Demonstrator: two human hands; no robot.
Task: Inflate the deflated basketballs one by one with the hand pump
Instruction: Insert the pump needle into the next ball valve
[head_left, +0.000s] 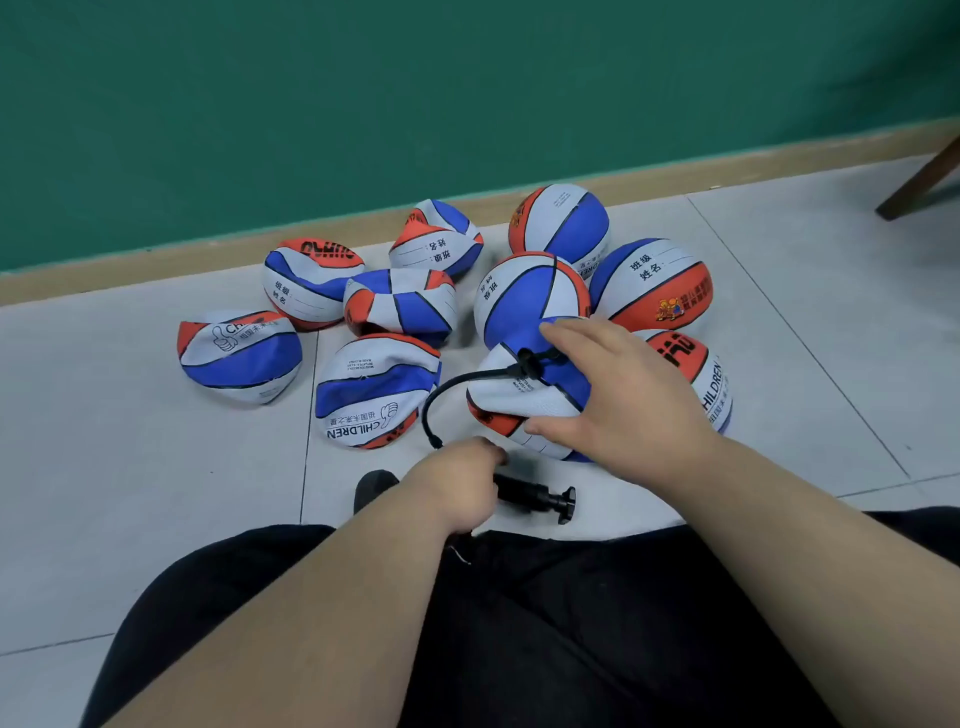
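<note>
The left hand (457, 483) grips the pump (535, 501) on the floor (156, 467). Its hose (467, 376) enters the ball (519, 400) just ahead, where the right hand's (623, 395) straight fingers (561, 332) rest.

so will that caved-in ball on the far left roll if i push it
It would probably scoot, not roll: the far-left ball is collapsed into a half-dome. Its creased skin suggests it would buckle under a push.

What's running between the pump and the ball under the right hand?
A thin black hose curves from the pump to the ball, over floor tile; the head view shows it.
</note>
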